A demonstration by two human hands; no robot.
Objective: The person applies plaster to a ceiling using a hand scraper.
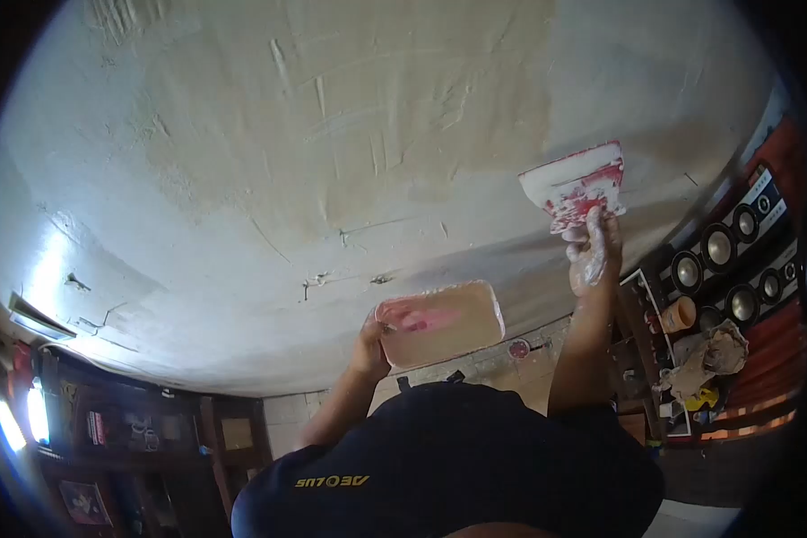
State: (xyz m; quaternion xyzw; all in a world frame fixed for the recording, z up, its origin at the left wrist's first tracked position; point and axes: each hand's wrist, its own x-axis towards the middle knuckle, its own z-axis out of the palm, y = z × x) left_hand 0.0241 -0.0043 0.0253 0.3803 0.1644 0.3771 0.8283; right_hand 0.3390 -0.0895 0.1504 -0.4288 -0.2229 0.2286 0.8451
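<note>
My left hand [373,348] grips the left end of a shallow rectangular plastic tub [448,336], its thumb at the rim. Pinkish and pale smears line the inside of the tub. Raised at the right, my right hand [594,251] is closed around a red putty spreader [576,184], whose wide blade is thickly coated in white putty. White paste also covers the fingers of that hand. The blade is close to the wall [377,161]; whether it touches cannot be made out. Ridges and darker damp-looking patches of putty mark the wall.
Wires poke from small holes [318,282] in the wall. Speakers [717,247] stand at the right, beside an orange cup [679,314] and a crumpled bag [717,354]. Dark wooden shelving [143,430] is at the lower left. A small round container [518,348] lies below the wall.
</note>
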